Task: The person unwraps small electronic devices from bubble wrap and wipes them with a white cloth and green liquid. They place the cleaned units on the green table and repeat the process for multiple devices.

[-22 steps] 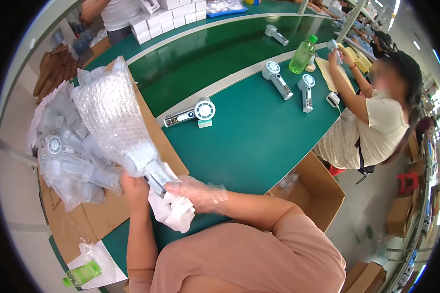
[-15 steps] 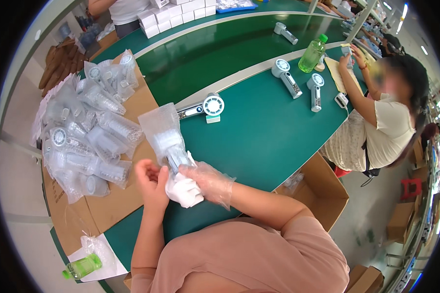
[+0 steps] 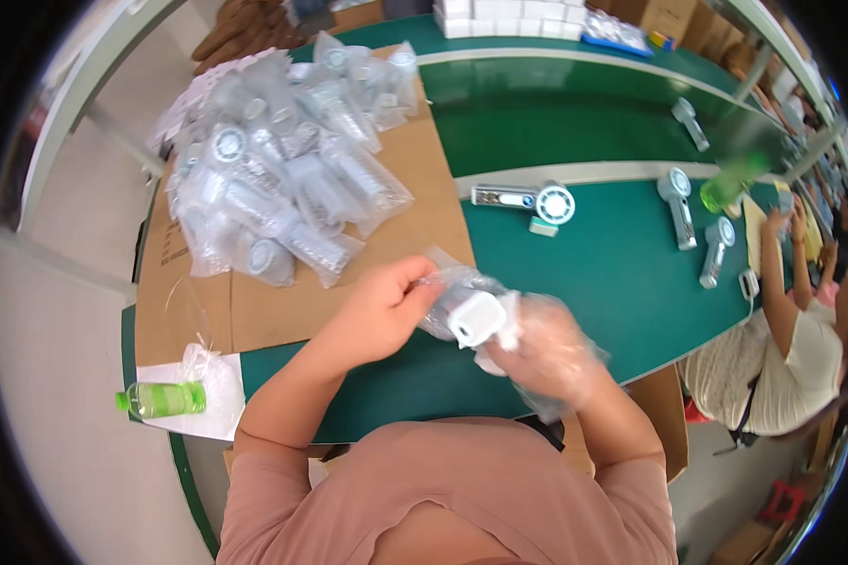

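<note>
Between my hands is a handheld fan (image 3: 478,318), its white end showing at the mouth of a clear bubble-wrap bag (image 3: 435,325). My left hand (image 3: 386,303), bare, pinches the bag's edge between thumb and fingers. My right hand (image 3: 542,347) wears a loose clear plastic glove and is blurred; a crumpled white cloth (image 3: 511,328) is gripped in it, pressed against the fan's side. The rest of the fan is hidden by the bag and my fingers. Another handheld fan (image 3: 554,203), silver with a round head, lies just beyond, next to a small white-and-green block (image 3: 543,226).
A heap of bagged fans (image 3: 283,179) covers the cardboard sheet (image 3: 424,254) at left. A green bottle (image 3: 165,399) lies near left; a second bottle (image 3: 733,184) stands at right. More fans (image 3: 680,207) lie near a co-worker (image 3: 782,339). A conveyor belt (image 3: 575,113) runs behind.
My view has swung right. The fan and its bag have been tipped so the white end points toward me. My left hand, apart before, has taken hold of the bag.
</note>
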The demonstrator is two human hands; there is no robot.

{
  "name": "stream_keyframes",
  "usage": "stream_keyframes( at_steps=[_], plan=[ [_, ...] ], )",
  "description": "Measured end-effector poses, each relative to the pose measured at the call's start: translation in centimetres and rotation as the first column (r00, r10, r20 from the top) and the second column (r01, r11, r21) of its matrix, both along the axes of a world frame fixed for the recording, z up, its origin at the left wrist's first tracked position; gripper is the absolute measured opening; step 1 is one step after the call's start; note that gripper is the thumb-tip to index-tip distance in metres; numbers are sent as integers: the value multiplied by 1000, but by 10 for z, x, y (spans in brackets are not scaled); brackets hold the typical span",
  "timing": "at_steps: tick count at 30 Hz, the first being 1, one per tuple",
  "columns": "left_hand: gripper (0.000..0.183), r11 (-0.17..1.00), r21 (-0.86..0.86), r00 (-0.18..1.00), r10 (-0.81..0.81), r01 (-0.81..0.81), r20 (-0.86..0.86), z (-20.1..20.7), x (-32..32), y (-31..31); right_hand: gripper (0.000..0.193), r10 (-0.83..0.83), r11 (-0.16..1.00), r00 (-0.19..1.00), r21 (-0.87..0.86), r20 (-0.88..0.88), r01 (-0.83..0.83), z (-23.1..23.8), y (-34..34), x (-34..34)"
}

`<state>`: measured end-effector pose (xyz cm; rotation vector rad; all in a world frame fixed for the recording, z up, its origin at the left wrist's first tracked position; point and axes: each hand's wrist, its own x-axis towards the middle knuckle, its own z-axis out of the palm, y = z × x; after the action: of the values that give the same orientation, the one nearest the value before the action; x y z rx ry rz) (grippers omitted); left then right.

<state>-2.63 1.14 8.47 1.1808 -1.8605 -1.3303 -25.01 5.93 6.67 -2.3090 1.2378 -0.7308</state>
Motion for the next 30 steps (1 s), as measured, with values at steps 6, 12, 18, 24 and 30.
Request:
stream_keyframes(
  at_steps=[6, 12, 18, 24, 30],
  plan=[
    [11, 992, -106, 997, -73, 71, -18, 30, -4, -7, 19, 80, 997, 997, -11, -9, -81, 20, -4, 5],
    [18, 994, -14, 992, -107, 108, 63, 50, -13, -24, 22, 50, 914, 764, 279, 643, -295, 45, 7, -8],
    [13, 788, -606, 977, 197, -110, 79, 64, -23, -108, 34, -492, 837, -109, 435, 864, -332, -18, -1, -68],
    [14, 495, -802, 640, 505, 335, 580, 12, 26, -182, 37, -339, 898, -480, 430, 809, 90, -49, -16, -197],
    [17, 584, -799, 781, 427, 146, 455, -18, 34, -145, 51, -768, 318, 160, 152, 621, 936, -4, -48, -257]
  ],
)
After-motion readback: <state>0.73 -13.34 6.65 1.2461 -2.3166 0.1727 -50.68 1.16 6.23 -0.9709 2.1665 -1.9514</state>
